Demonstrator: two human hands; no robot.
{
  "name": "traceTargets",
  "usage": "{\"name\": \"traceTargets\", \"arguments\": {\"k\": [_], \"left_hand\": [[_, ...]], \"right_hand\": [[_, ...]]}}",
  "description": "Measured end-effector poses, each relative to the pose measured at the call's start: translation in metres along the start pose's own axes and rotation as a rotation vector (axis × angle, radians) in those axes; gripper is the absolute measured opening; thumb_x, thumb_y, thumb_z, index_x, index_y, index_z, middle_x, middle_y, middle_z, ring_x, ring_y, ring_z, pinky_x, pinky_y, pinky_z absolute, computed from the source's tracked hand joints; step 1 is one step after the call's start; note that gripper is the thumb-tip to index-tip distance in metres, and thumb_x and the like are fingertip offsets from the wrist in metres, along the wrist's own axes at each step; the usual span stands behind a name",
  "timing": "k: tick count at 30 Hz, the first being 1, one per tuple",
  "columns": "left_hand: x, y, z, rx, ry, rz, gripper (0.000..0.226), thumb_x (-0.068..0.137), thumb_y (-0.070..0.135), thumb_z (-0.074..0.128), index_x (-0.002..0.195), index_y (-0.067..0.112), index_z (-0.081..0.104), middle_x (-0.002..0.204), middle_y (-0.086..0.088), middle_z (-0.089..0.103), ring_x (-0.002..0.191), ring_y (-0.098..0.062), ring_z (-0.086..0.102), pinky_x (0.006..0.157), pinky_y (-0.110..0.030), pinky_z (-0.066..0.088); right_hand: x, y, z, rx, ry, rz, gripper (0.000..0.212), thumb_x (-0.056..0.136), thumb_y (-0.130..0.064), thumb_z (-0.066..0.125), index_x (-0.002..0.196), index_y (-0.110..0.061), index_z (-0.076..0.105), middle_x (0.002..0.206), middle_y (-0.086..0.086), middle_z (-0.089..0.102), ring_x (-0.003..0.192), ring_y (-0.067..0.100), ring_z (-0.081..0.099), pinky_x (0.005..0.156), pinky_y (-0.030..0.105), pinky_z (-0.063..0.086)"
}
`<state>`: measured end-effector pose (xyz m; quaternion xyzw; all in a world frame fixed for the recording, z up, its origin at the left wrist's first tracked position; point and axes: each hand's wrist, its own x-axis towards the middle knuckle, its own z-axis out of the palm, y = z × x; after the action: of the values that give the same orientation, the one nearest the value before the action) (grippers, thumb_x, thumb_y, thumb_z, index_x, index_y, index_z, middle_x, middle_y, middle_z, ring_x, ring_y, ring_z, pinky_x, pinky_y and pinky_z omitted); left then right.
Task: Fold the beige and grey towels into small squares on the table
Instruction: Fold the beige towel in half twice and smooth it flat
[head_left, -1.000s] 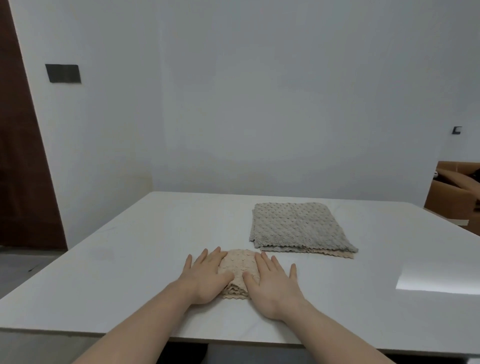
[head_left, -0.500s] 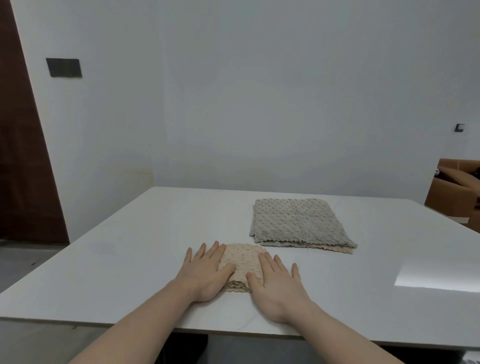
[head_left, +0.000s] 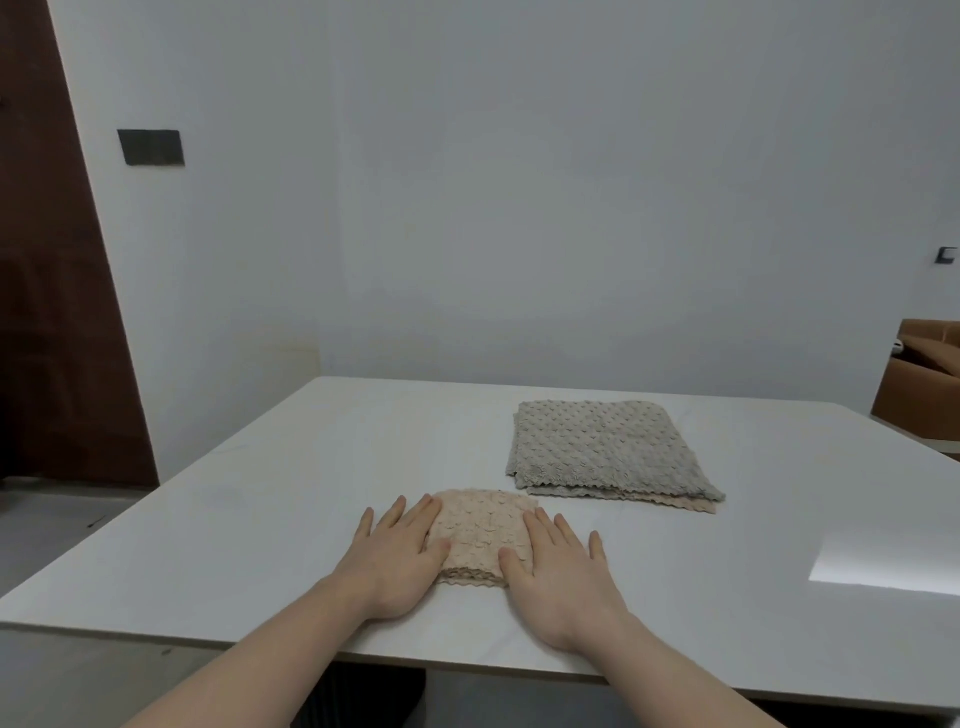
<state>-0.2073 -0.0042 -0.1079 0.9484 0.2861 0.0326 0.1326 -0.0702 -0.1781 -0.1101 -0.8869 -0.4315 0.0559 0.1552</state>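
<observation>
A beige towel (head_left: 480, 530) folded into a small square lies on the white table (head_left: 260, 519) near its front edge. My left hand (head_left: 397, 561) lies flat on the towel's left side, fingers straight. On its right side my right hand (head_left: 558, 571) lies flat the same way. Behind and to the right sits a larger folded grey towel (head_left: 602, 447), with a beige layer showing under its front edge. Neither hand touches the grey towel.
The table's front edge runs just under my wrists. A white wall stands behind the table, a dark brown door (head_left: 57, 312) at the left, and a brown cardboard box (head_left: 924, 379) at the far right. A bright light patch (head_left: 888, 566) lies on the table's right part.
My hands have slid slightly apart on the beige towel, showing more of its middle. The view has tilted down a little.
</observation>
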Motion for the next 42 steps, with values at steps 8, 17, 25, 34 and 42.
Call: {"name": "traceTargets", "arguments": {"k": [8, 17, 25, 34, 42], "left_hand": [[0.002, -0.005, 0.006, -0.069, 0.066, 0.000, 0.059, 0.108, 0.041, 0.019, 0.165, 0.029, 0.006, 0.171, 0.015, 0.006, 0.158, -0.011, -0.003, 0.128, -0.043, -0.007], [-0.001, -0.002, 0.007, -0.180, 0.183, -0.027, 0.059, 0.105, 0.044, 0.029, 0.159, 0.022, 0.030, 0.164, 0.010, 0.033, 0.154, -0.009, 0.021, 0.129, -0.039, 0.004], [-0.003, -0.002, 0.004, -0.262, 0.238, -0.049, 0.032, 0.102, 0.052, 0.035, 0.122, 0.031, 0.050, 0.151, 0.017, 0.048, 0.137, -0.002, 0.042, 0.126, -0.036, 0.016], [-0.003, -0.009, 0.010, -0.188, 0.182, -0.011, 0.043, 0.105, 0.047, 0.033, 0.140, 0.027, 0.046, 0.164, 0.025, 0.020, 0.154, 0.005, 0.002, 0.129, -0.031, 0.001], [-0.007, -0.003, -0.006, -0.247, 0.114, -0.034, 0.042, 0.105, 0.044, 0.037, 0.143, 0.031, 0.049, 0.165, 0.022, 0.021, 0.155, 0.001, 0.004, 0.129, -0.037, 0.004]], "right_hand": [[-0.001, -0.001, 0.001, 0.008, 0.012, 0.002, 0.074, 0.100, -0.057, 0.016, 0.163, -0.019, 0.006, 0.170, -0.005, 0.002, 0.156, 0.016, -0.004, 0.125, 0.051, -0.008], [-0.002, -0.002, 0.000, 0.020, 0.020, 0.010, 0.074, 0.100, -0.056, 0.017, 0.163, -0.019, 0.006, 0.170, -0.006, 0.002, 0.156, 0.014, -0.004, 0.125, 0.049, -0.008], [-0.002, -0.002, -0.002, 0.023, 0.007, -0.002, 0.073, 0.100, -0.056, 0.014, 0.163, -0.020, -0.001, 0.170, -0.008, -0.004, 0.156, 0.013, -0.009, 0.125, 0.049, -0.010], [0.000, 0.000, 0.002, -0.016, -0.038, -0.019, 0.076, 0.098, -0.062, 0.005, 0.159, -0.023, -0.019, 0.164, -0.011, -0.027, 0.149, 0.008, -0.030, 0.123, 0.047, -0.017], [0.003, -0.010, -0.013, 0.011, -0.207, 0.044, 0.074, 0.099, -0.060, 0.005, 0.154, -0.024, -0.029, 0.164, -0.009, -0.030, 0.148, 0.009, -0.034, 0.123, 0.050, -0.015]]}}
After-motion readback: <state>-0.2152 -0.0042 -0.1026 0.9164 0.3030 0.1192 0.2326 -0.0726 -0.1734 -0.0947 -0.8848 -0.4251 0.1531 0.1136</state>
